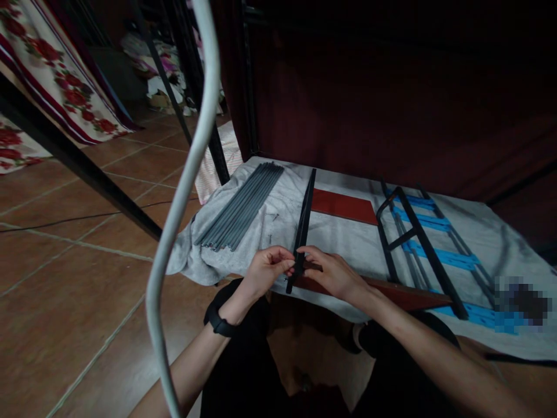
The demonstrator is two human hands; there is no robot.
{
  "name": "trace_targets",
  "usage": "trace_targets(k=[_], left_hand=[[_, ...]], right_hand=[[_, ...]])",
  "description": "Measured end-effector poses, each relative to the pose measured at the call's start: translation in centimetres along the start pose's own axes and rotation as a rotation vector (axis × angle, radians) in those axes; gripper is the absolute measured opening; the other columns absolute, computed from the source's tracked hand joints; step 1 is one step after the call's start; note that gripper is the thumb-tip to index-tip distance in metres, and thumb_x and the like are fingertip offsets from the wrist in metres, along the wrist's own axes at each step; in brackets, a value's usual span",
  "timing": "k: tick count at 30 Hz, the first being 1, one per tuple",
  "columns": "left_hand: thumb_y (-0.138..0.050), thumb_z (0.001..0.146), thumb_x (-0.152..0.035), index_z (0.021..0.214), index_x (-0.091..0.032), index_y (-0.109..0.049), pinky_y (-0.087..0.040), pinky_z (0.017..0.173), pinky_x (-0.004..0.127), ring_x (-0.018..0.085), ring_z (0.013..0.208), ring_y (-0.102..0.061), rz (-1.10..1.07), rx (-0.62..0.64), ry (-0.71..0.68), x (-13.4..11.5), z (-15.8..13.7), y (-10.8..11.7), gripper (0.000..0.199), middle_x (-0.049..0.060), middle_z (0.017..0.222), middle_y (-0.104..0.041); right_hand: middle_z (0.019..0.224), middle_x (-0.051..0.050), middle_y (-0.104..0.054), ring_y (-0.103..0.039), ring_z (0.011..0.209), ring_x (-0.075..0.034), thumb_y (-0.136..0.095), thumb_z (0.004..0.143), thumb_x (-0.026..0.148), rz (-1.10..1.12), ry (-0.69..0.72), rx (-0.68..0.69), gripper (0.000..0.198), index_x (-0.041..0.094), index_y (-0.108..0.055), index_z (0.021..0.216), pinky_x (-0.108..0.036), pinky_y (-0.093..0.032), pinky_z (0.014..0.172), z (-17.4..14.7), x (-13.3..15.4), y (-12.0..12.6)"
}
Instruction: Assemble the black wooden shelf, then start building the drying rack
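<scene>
A black metal bar runs away from me across the grey cloth, its near end between my hands. My left hand is closed in a pinch at the bar's left side; whatever is between the fingertips is too small to make out. From the other side, my right hand grips the bar near the same end. A reddish-brown board extends rightward from beneath my right hand. Beyond it lies a second reddish-brown board. A few small screws rest left of the bar.
Grey metal rods lie bundled at the left on the cloth. A black frame and dark rods with blue pieces are at the right. A pale curved tube crosses the near left view. Black posts stand left.
</scene>
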State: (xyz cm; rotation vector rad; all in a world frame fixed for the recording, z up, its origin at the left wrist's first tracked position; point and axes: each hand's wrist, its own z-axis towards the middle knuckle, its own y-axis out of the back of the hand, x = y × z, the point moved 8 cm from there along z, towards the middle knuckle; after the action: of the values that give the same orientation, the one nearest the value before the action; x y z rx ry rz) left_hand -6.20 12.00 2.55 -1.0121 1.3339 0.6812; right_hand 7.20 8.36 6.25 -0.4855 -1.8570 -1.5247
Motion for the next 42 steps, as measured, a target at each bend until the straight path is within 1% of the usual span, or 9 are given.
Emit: trace_targets(k=[6, 10, 13, 16, 23, 31, 35, 39, 42], left_hand=[[-0.083, 0.070, -0.033, 0.082, -0.015, -0.062, -0.048, 0.058, 0.020, 0.008, 0.057, -0.059, -0.114, 0.003, -0.024, 0.2, -0.1, -0.2, 0.030, -0.004, 0.065, -0.063], [-0.086, 0.065, -0.036, 0.080, -0.014, -0.062, -0.050, 0.058, 0.023, 0.010, 0.057, -0.061, -0.125, -0.013, 0.081, 1.3, 0.0, 0.1, 0.036, -0.002, 0.064, -0.065], [-0.086, 0.064, -0.037, 0.076, -0.013, -0.062, -0.045, 0.052, 0.020, 0.008, 0.052, -0.057, -0.098, -0.041, 0.135, 1.9, -0.2, 0.5, 0.035, -0.002, 0.061, -0.063], [-0.086, 0.064, -0.035, 0.073, -0.013, -0.063, -0.040, 0.049, 0.018, 0.005, 0.048, -0.050, -0.089, -0.070, 0.102, 1.7, -0.2, 0.9, 0.033, -0.004, 0.059, -0.060], [-0.086, 0.065, -0.034, 0.078, -0.014, -0.065, -0.043, 0.056, 0.020, 0.007, 0.055, -0.054, -0.116, -0.018, 0.020, 1.3, -0.2, 0.4, 0.032, -0.004, 0.062, -0.062], [-0.082, 0.069, -0.035, 0.086, -0.014, -0.072, -0.048, 0.065, 0.023, 0.011, 0.064, -0.060, -0.129, -0.057, 0.018, 1.5, -0.8, 0.2, 0.029, 0.000, 0.070, -0.067], [-0.082, 0.070, -0.036, 0.080, -0.014, -0.072, -0.048, 0.061, 0.023, 0.011, 0.060, -0.058, -0.098, -0.105, -0.011, 1.5, -0.8, 0.2, 0.026, 0.000, 0.065, -0.065], [-0.084, 0.066, -0.035, 0.089, -0.015, -0.068, -0.048, 0.057, 0.021, 0.009, 0.057, -0.058, -0.154, -0.119, -0.031, 1.3, -0.7, 0.1, 0.034, -0.003, 0.065, -0.063], [-0.084, 0.067, -0.035, 0.085, -0.015, -0.063, -0.047, 0.053, 0.020, 0.009, 0.052, -0.057, -0.161, -0.117, 0.002, 1.4, -0.8, 0.2, 0.034, -0.004, 0.061, -0.062]], right_hand=[[0.114, -0.001, -0.073, -0.068, 0.107, -0.021, -0.060, 0.088, 0.026, 0.007, 0.012, 0.012, 0.049, 0.032, -0.052, 0.136, -0.036, -0.050, 0.094, -0.1, 0.1, -0.1], [0.115, -0.001, -0.072, -0.068, 0.107, -0.021, -0.062, 0.087, 0.025, 0.010, 0.002, -0.010, 0.051, 0.032, -0.053, 0.137, -0.037, -0.051, 0.096, 0.0, -0.5, -0.1], [0.118, -0.003, -0.071, -0.068, 0.109, -0.022, -0.062, 0.087, 0.026, 0.025, 0.009, -0.017, 0.049, 0.031, -0.056, 0.135, -0.037, -0.052, 0.095, 0.0, -0.7, -0.1], [0.118, -0.003, -0.071, -0.067, 0.111, -0.022, -0.063, 0.086, 0.026, 0.040, 0.014, -0.015, 0.048, 0.030, -0.057, 0.134, -0.037, -0.052, 0.096, 0.0, -0.8, -0.3], [0.118, -0.004, -0.071, -0.067, 0.111, -0.021, -0.063, 0.085, 0.024, 0.095, 0.009, -0.009, 0.048, 0.029, -0.056, 0.133, -0.037, -0.052, 0.096, 0.1, -1.1, -0.4], [0.122, -0.005, -0.069, -0.066, 0.113, -0.022, -0.060, 0.086, 0.022, 0.047, 0.015, 0.008, 0.051, 0.029, -0.052, 0.137, -0.040, -0.050, 0.100, -0.1, -0.5, -0.2], [0.119, -0.004, -0.070, -0.067, 0.111, -0.020, -0.059, 0.086, 0.022, 0.133, 0.008, 0.005, 0.050, 0.029, -0.052, 0.135, -0.038, -0.051, 0.099, -0.1, -0.9, -0.4], [0.117, -0.003, -0.070, -0.068, 0.109, -0.019, -0.060, 0.084, 0.021, 0.177, -0.015, -0.008, 0.048, 0.028, -0.054, 0.132, -0.035, -0.052, 0.097, -0.2, -1.2, -0.4], [0.115, -0.003, -0.071, -0.068, 0.108, -0.019, -0.060, 0.084, 0.020, 0.189, -0.016, -0.012, 0.048, 0.028, -0.054, 0.131, -0.036, -0.052, 0.097, -0.2, -1.2, -0.4]])
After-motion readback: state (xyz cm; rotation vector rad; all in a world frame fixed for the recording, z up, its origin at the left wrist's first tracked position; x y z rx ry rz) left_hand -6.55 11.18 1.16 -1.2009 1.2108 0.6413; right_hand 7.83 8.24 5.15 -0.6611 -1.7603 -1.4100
